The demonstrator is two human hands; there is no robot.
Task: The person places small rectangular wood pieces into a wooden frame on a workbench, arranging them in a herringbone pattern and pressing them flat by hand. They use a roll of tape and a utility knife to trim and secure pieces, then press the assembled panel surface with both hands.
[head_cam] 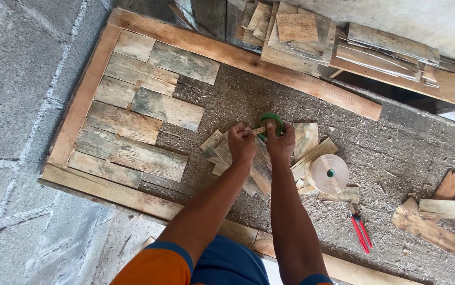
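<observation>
Both my hands sit at frame centre, close together. My left hand (242, 142) is curled shut, pinching a thin pale strip (258, 130) that runs over to the round green tape reel (271, 123). My right hand (281, 141) is closed on that reel's lower rim, fingers wrapped; the reel is held just above the small pile of weathered wood offcuts (259, 166).

Edges: a long pale timber frame (82, 97) bounds the work on the left, top and bottom, with grey-brown planks (124, 124) laid inside at upper left. Bare, chip-strewn board surface (227, 100) lies open above the hands, up to the top rail.

Right of my hands it's tighter: a pale round spool of edging band (328, 173) sits near, red-handled pliers (360, 231) lower right, loose timber scraps (438, 221) at the right edge. Stacked boards (301, 31) crowd the top.
</observation>
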